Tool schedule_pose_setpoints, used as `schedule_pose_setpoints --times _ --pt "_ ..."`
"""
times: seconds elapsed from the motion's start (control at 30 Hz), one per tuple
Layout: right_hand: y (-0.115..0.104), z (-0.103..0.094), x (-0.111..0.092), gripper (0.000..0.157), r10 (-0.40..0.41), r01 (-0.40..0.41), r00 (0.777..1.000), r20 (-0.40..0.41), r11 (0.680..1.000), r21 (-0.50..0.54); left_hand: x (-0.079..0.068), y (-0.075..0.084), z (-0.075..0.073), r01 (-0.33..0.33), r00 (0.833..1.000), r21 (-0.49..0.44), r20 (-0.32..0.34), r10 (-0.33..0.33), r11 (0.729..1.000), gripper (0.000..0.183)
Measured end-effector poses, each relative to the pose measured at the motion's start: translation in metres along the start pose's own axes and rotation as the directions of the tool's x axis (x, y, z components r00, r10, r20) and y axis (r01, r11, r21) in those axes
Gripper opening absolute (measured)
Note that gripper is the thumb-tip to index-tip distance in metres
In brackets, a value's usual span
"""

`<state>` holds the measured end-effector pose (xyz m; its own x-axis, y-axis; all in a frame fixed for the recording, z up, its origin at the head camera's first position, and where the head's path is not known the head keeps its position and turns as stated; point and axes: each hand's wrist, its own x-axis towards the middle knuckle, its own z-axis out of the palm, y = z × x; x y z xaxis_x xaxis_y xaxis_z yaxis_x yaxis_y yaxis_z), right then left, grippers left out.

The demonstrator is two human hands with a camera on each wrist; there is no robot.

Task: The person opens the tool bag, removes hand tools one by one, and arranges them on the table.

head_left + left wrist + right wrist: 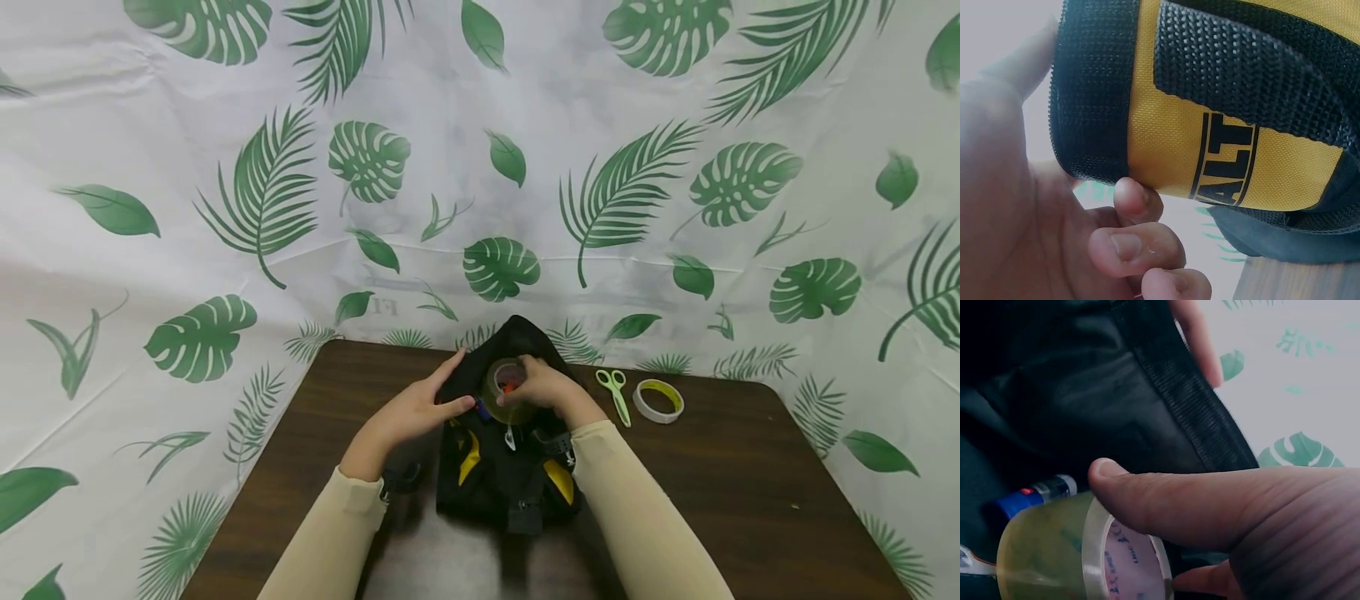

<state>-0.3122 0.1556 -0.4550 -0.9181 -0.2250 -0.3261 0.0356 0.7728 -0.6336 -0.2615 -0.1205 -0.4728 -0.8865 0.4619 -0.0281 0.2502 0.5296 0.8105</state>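
Note:
A black tool bag (480, 492) with yellow panels stands at the table's back, its mouth spread open. My left hand (408, 417) holds its left side. In the left wrist view, the fingers (1138, 247) curl by the bag's yellow outer wall, while the thumb passes behind the black rim. At the bag's mouth my right hand (551, 392) grips a wide roll of clear yellowish packing tape (1047, 544), thumb over its face and a fingertip at the core. Beside the roll, inside the bag, lies a blue-capped glue stick (1019, 505). A small white-edged object (975, 565) shows left of the roll.
Right of the bag, green-handled scissors (615, 390) lie on the dark wooden table (720, 483). Next to them is a white tape roll (660, 415) with a yellow core. A leaf-printed white cloth (450, 208) hangs behind the table.

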Motion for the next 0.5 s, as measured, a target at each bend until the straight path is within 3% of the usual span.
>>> schedule_pose_setpoints --times 0.27,0.5 --pt "0.0055 0.0036 0.0028 0.107 -0.008 0.006 0.999 0.034 0.999 0.052 0.0004 -0.0025 0.0002 -0.004 1.0 -0.007 -0.001 0.004 1.0 0.093" --pt "0.0029 0.0043 0.0053 0.115 0.026 -0.024 0.998 0.049 0.999 -0.03 0.0018 -0.0039 -0.0005 -0.002 1.0 -0.001 -0.001 0.002 1.0 0.095"
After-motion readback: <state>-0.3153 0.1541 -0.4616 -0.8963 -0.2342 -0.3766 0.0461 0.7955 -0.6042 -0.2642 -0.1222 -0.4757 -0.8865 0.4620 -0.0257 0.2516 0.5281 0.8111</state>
